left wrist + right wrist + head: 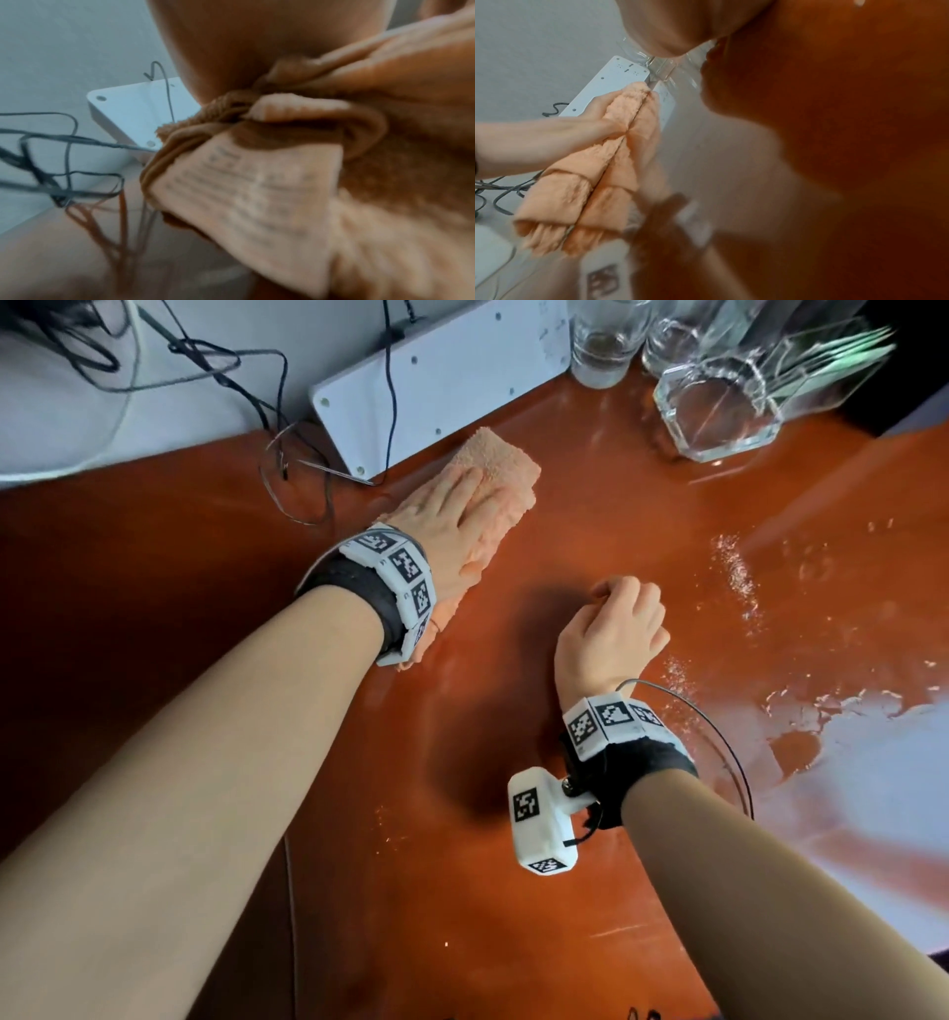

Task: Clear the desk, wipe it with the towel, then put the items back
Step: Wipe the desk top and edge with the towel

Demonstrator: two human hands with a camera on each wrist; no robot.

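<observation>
A folded peach towel [506, 464] lies on the glossy orange desk [565, 531] toward the back, close to a white panel. My left hand [441, 516] lies flat on the towel with straight fingers, pressing it down. In the left wrist view the towel [385, 142] fills the frame, and its printed label [244, 192] shows. From the right wrist view the towel [598, 182] appears with the left hand [552, 138] on top and its mirror image in the desk. My right hand [616, 618] rests mid-desk as a fist, holding nothing.
A white flat panel [441, 387] leans at the back edge beside tangled black cables [221, 367]. Drinking glasses [603, 341], a heavy clear glass dish [719, 413] and a clear holder [801, 356] stand at the back right. Wet streaks [739, 572] mark the desk's right side.
</observation>
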